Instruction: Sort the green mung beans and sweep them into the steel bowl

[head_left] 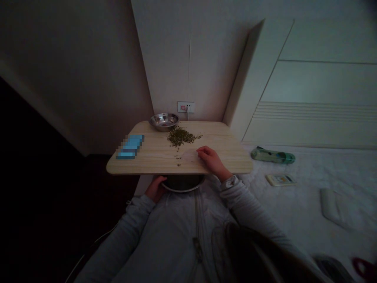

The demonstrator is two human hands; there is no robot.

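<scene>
On the small wooden table (159, 157) lies a loose pile of small green beans (180, 136), with a few stray ones trailing towards the near edge. My right hand (208, 157) is closed, pinching a thin see-through piece of plastic (190, 156) that lies low over the tabletop, nearer to me than the pile. Below the near edge of the table, my left hand (156, 188) grips the left side of a bowl (183, 188) in my lap. The table partly hides this bowl, and its inside is dark. A shiny metal bowl (164, 122) stands at the back left of the table.
A pixelated blue object (130, 147) lies on the table's left side. A wall socket (185, 107) with a plug is behind the table. To the right, a green bottle-like item (273, 155) and a phone (280, 180) lie on the white bed (309, 212).
</scene>
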